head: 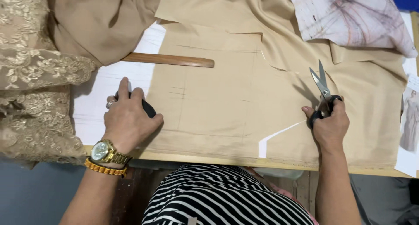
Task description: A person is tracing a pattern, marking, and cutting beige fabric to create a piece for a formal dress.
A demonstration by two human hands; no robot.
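Observation:
A sheet of tan fabric point(209, 98) lies flat on the table, with faint drawn lines on it and a cut slit showing white near its front edge. My right hand point(329, 124) grips black-handled scissors point(322, 87), blades slightly parted and pointing away from me, over the fabric's right part. My left hand point(128, 118), with a ring, a gold watch and a bracelet, presses down at the fabric's left edge and covers a small black object point(149, 108).
A wooden ruler point(168, 59) lies across the fabric's upper left. Beige lace cloth point(30, 72) is heaped at the left. A marked paper pattern point(349, 15) sits at the top right. A printed picture point(410, 120) lies by the table's right edge. The table's front edge point(218, 160) runs in front of my striped shirt.

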